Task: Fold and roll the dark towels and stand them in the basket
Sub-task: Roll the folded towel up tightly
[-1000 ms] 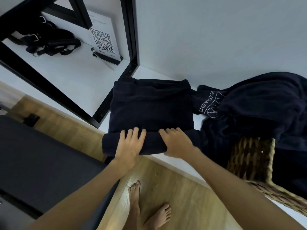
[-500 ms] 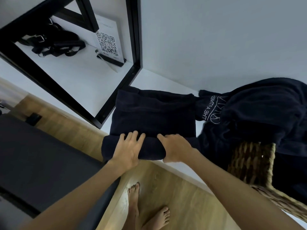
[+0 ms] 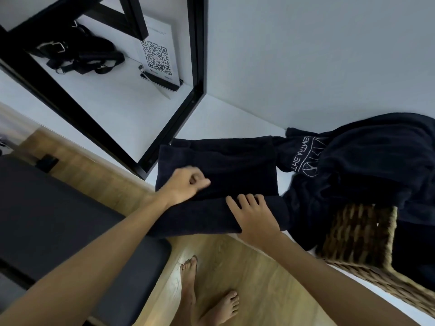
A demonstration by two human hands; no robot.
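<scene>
A dark navy terry towel (image 3: 226, 168) lies folded flat on the white counter (image 3: 219, 114), its near end rolled into a thick tube (image 3: 204, 217) that runs along the counter's near edge. The right hand (image 3: 255, 217) rests palm-down on the right part of the roll, its fingers (image 3: 244, 200) straight and slightly spread, their tips at the line where the roll meets the flat cloth. The left hand (image 3: 186, 182) is over the left side of the flat part of the towel, just beyond the roll; its fingers are curled in toward the palm with the thumb tip against them, and the blur there makes it impossible to tell whether they pinch any cloth.

To the right, a heap of more dark navy towels (image 3: 367, 165) is piled against the white wall, one of them showing a pale printed logo with lettering (image 3: 303, 158). Part of the heap drapes over the far rim of a brown woven wicker basket (image 3: 360, 234), which stands on the counter at the near right, well apart from the roll.

On the far left, a black metal frame (image 3: 197, 67) stands on the counter, enclosing a white card with a QR code (image 3: 157, 57) and a bundle of black straps with metal buckles (image 3: 77, 55). Below the counter edge are a wooden floor (image 3: 254, 278) with the person's bare feet (image 3: 204, 300), and a dark grey cushioned surface (image 3: 47, 208) on the left.
</scene>
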